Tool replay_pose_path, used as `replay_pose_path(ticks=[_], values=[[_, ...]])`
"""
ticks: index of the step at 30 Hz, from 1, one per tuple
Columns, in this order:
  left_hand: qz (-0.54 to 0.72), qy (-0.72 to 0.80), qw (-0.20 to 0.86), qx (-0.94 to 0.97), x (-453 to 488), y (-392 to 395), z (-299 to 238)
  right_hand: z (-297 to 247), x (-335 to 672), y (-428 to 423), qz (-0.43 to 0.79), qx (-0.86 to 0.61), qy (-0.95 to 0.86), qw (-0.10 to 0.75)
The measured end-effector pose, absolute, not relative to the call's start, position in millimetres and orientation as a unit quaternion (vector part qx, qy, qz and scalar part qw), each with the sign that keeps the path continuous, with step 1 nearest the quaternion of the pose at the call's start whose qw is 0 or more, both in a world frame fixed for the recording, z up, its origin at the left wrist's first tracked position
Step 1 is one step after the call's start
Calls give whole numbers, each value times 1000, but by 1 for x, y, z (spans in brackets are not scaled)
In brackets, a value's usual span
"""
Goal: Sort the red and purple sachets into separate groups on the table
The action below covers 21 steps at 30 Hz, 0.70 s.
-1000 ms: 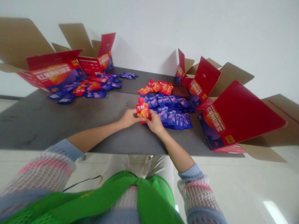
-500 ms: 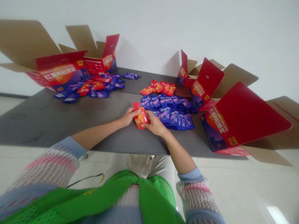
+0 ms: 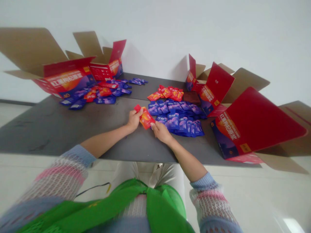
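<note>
A red and orange pouch (image 3: 146,118) is held between both hands above the table's near middle. My left hand (image 3: 134,119) pinches its upper left end, and my right hand (image 3: 160,131) grips its lower right corner with thumb and fingers. The pouch is tilted, its printed face up. Just right of it lie rows of purple pouches (image 3: 173,121), overlapping one another. Behind those, several red pouches (image 3: 166,93) rest in a small pile beside a dark brown flat item (image 3: 191,97).
At the left, a mixed heap of purple and red pouches (image 3: 105,100) lies before an open carton (image 3: 70,77), with another carton (image 3: 116,68) behind. Open cartons (image 3: 227,136) line the right side of the grey table (image 3: 73,124). Some purple pouches (image 3: 138,81) lie at the back.
The pouch has turned from nearly upright to a more sideways slant. My left hand has shifted slightly left, and my right hand now grips the pouch's corner. The whole view has moved slightly.
</note>
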State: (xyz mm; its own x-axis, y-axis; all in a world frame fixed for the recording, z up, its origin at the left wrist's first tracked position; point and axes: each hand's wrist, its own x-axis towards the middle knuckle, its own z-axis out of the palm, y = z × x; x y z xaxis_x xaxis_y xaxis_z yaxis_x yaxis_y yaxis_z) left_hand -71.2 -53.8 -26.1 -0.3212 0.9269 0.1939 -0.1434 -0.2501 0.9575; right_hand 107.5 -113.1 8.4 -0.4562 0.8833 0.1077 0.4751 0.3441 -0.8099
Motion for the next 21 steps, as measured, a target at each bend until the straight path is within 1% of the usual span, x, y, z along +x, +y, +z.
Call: replay_pose_path(ticks=[2,6,9,13,15,18,19,21], values=[[674,466,399,413,-71,-52,-27,11,108,-114,353,-437,-773,294],[663,496,336,448,-68,-60,-24,22,113,-118,356,-497,-734,297],[642,480,338,493,-68,-71,-18,33,116,-125,286,-555,-726,289],[634,437,370,519,-66,-82,-11,40,109,-137,141,-552,-767,294],[640,421,387,513,-64,-83,-10,36,101,-141,110,-546,-786,268],[621,398,458,496,-60,-81,-9,33,93,-141,157,-561,-785,212],[606,385,493,492,-59,-81,-9,34,94,-139,179,-565,-778,210],[577,353,557,482,-59,-78,-10,41,101,-130,195,-571,-760,241]])
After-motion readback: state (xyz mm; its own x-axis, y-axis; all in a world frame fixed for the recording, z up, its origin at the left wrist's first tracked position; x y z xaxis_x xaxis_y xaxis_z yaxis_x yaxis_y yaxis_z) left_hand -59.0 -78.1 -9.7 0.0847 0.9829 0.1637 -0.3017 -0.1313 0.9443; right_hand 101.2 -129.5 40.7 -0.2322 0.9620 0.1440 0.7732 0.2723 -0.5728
